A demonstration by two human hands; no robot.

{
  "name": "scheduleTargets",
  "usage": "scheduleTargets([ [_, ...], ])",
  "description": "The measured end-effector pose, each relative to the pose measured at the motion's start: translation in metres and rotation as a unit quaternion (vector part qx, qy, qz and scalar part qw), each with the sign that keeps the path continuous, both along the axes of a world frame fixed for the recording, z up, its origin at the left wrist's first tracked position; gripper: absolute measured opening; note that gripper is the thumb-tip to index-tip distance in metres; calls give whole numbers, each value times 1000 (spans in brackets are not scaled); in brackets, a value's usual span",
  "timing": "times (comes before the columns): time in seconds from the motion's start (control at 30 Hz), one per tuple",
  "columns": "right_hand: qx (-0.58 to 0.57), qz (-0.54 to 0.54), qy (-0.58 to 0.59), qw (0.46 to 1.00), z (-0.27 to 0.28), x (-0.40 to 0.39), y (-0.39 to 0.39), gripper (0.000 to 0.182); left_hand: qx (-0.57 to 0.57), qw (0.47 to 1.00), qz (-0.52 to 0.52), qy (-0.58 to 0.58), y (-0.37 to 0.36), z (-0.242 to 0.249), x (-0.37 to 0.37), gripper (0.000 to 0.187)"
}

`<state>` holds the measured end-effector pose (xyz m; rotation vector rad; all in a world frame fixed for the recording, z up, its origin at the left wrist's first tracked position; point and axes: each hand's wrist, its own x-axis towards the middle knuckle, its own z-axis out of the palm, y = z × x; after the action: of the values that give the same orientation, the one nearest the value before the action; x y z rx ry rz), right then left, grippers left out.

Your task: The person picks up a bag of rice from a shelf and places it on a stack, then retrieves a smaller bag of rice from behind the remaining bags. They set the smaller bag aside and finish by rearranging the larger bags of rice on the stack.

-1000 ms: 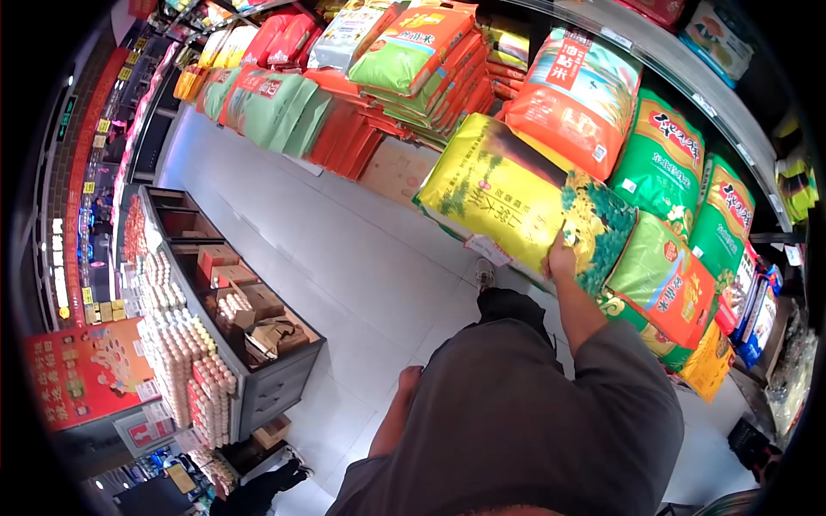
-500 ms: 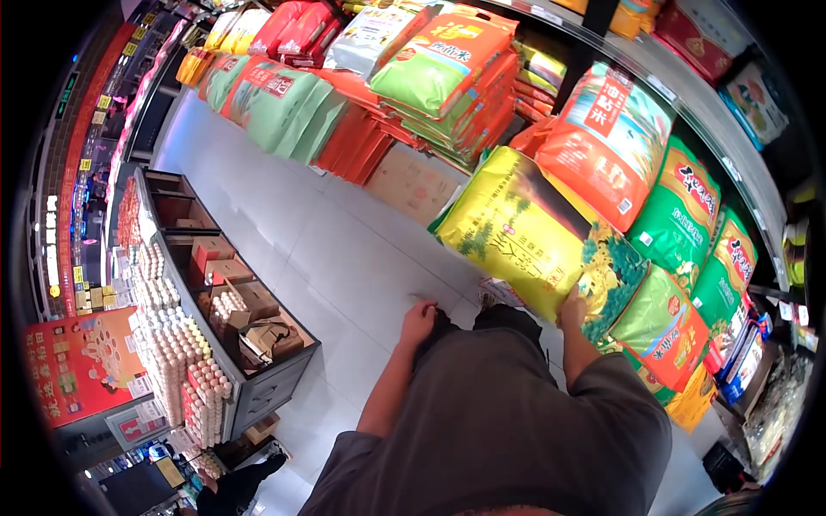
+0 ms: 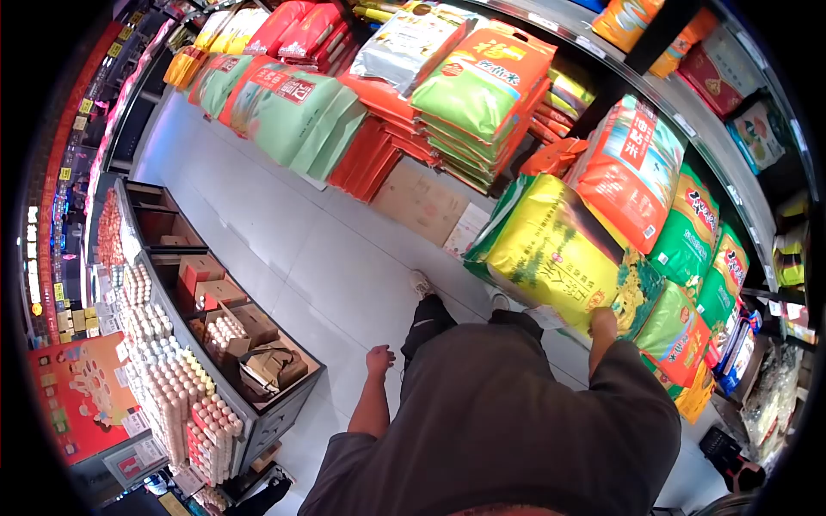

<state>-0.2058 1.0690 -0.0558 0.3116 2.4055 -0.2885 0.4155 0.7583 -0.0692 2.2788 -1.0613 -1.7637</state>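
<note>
My right hand [image 3: 603,323] is closed on the near edge of a big yellow bag of rice [image 3: 551,249]. The bag lies on its side, with a dark patch and a leafy print, and a green side panel shows at its left. Behind it leans an orange and blue rice bag [image 3: 631,176]. A green and orange rice bag [image 3: 673,327] lies just right of my hand. My left hand [image 3: 379,359] hangs over the floor beside my leg, fingers loosely apart, with nothing in it.
Stacked rice bags [image 3: 483,86] run along the shelf [image 3: 594,47]. A flat cardboard box [image 3: 419,202] sits below them. On the left stands an egg display [image 3: 176,378] with an open-topped cabinet [image 3: 280,387] holding cartons. Grey tiled floor [image 3: 301,232] lies between.
My view has shifted, so the shelves appear further right and lower. My left hand has moved out leftward from my leg. My right hand stays at the yellow bag's near edge.
</note>
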Motion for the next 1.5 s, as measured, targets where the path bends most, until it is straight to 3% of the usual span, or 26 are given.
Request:
scheduleTargets([
  [0.1, -92, -83, -48, 991, 53, 27, -51, 43, -28, 999, 6, 35, -39, 1, 19, 32],
  [0.13, -154, 252, -37, 955, -86, -16, 22, 40, -37, 999, 3, 39, -54, 7, 23, 32],
  [0.17, -171, -9, -69, 983, -28, 11, -42, 38, -46, 998, -2, 44, -68, 5, 29, 32],
  [0.2, -75, 162, -47, 983, -38, 10, -68, 34, -40, 998, 0, 45, -81, 4, 35, 32],
  [0.23, -50, 126, -52, 989, -4, 36, -119, 35, -50, 997, 7, 60, -93, 2, 41, 32],
  [0.3, -55, 222, -4, 973, -62, 39, -158, 41, -63, 995, 10, 80, -122, 3, 49, 31],
  [0.33, -23, 359, -45, 932, -2, 67, -210, 42, -52, 996, 2, 74, -132, 2, 55, 31],
  [0.37, -19, 207, -101, 973, -8, 81, -247, 42, -42, 997, -7, 69, -141, 3, 59, 31],
  [0.4, -166, 558, -145, 800, -65, 59, -245, 44, -37, 997, -17, 62, -150, 7, 60, 30],
  [0.43, -99, 231, -142, 957, 17, 119, -318, 44, -39, 997, -21, 65, -160, 4, 61, 30],
  [0.47, -113, 354, -201, 906, 15, 129, -353, 41, -52, 995, -20, 79, -169, 4, 60, 30],
  [0.5, -169, 526, -77, 830, 11, 151, -376, 42, -64, 993, -19, 93, -177, 5, 59, 30],
  [0.53, -201, 665, 11, 719, 62, 179, -408, 45, -65, 993, -23, 96, -186, 7, 56, 30],
  [0.6, -302, 506, -58, 806, 85, 218, -444, 47, -126, 981, -64, 134, -206, 21, 40, 29],
  [0.7, -353, 437, -137, 816, 164, 253, -467, 47, -162, 968, -77, 177, -236, 53, 4, 29],
  [0.83, -381, 400, -166, 817, 140, 248, -456, 45, -178, 956, -100, 211, -271, 77, -37, 28],
  [0.93, -381, 303, -183, 854, 124, 236, -445, 35, -198, 943, -118, 240, -297, 97, -65, 28],
  [0.97, -417, 184, -202, 867, 126, 233, -443, 30, -216, 935, -128, 251, -304, 103, -72, 27],
  [1.0, -446, 63, -218, 866, 129, 228, -445, 29, -233, 926, -137, 262, -310, 109, -80, 26],
  [1.1, -461, -26, -180, 869, 161, 210, -465, 29, -292, 906, -114, 283, -329, 142, -100, 24],
  [1.17, -474, 1, -239, 847, 202, 184, -484, 35, -318, 894, -95, 300, -348, 169, -112, 22],
  [1.23, -519, 279, -394, 705, 274, 165, -503, 43, -343, 881, -73, 316, -370, 196, -127, 21],
  [1.3, -548, 383, -394, 631, 348, 155, -523, 54, -393, 848, -65, 350, -395, 228, -141, 20],
  [1.37, -639, 478, -247, 550, 409, 147, -542, 59, -420, 831, -68, 357, -418, 288, -162, 19],
  [1.47, -819, 299, -16, 490, 479, 163, -545, 60, -578, 693, -65, 426, -448, 380, -187, 25],
  [1.5, -841, 395, 79, 361, 502, 146, -556, 61, -630, 635, -68, 441, -455, 406, -190, 29],
])
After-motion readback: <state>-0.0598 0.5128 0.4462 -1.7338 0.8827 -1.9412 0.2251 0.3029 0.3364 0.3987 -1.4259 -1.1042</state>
